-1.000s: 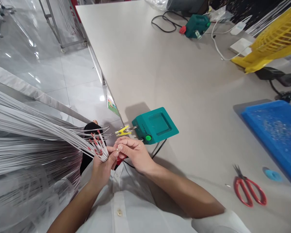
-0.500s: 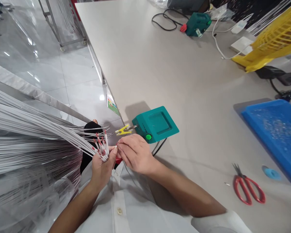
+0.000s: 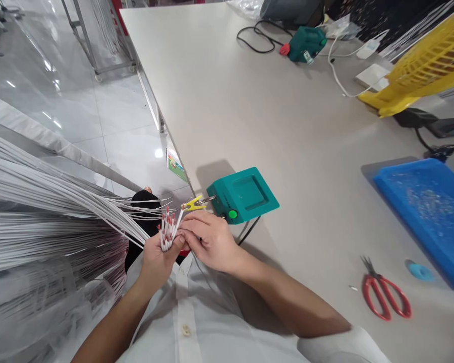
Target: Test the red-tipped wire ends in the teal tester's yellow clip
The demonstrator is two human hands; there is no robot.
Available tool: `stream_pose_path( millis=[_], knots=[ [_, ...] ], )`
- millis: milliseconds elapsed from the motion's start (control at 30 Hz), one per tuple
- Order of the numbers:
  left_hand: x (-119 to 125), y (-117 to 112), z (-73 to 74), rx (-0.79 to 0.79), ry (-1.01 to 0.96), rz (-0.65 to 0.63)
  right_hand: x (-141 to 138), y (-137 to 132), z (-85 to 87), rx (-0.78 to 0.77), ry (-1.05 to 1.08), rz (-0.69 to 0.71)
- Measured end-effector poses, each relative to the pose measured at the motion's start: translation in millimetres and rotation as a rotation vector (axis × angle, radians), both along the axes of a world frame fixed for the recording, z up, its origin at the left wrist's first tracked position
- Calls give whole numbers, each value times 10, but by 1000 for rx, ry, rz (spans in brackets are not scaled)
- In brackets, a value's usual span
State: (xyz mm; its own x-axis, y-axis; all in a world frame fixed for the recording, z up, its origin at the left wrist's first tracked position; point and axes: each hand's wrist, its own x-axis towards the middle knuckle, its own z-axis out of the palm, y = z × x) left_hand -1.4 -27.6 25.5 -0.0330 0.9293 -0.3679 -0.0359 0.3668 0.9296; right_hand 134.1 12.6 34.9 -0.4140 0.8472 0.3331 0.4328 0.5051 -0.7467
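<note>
My left hand is closed around a bundle of white wires with red tips pointing up. Its thumb meets the fingers of my right hand, which are pinched at the base of a single white wire. That wire stands apart from the bundle, and its top reaches the jaws of a yellow clip. A metal rod joins the clip to a green box with a green button at the table's edge. My right fingertips are partly hidden.
Long white wires hang on a rack to the left. On the table lie red-handled scissors, a light-blue ring, a blue tray and a yellow fan. A second green box sits farther back.
The red-tipped bundle has shifted slightly right and become more upright in my left hand. A single white wire now reaches up to the yellow clip; my right fingers stay close beside my left thumb.
</note>
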Motion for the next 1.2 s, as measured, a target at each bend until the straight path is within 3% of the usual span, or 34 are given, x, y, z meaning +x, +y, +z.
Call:
stream_pose_path(
  millis=[67,233,400,567,667,800,867,1033,1200],
  knots=[
    [8,-9,-13,-20,-69,56,-14,-18,-15,42,-48,-46],
    [33,-23,-62,-67,-193,258,-34,-66,-57,-83,18,-103],
    [30,-13,-81,-75,-191,216,-10,-41,-47,-106,152,-134],
    [38,-12,-88,-43,-175,119,-52,-5,-38,-161,137,-124],
    [45,-9,-74,-27,-132,81,-73,3,-75,-70,82,-142],
    [66,-1,-57,-31,-117,122,-38,-1,-127,137,-12,-102],
    [75,5,-55,-36,-124,141,-13,-8,-131,162,18,-93],
    [77,14,-60,-31,-123,146,-5,-20,-97,27,192,-149],
    [84,22,-53,-30,-106,148,-39,-9,-118,-94,158,-129]
  ],
)
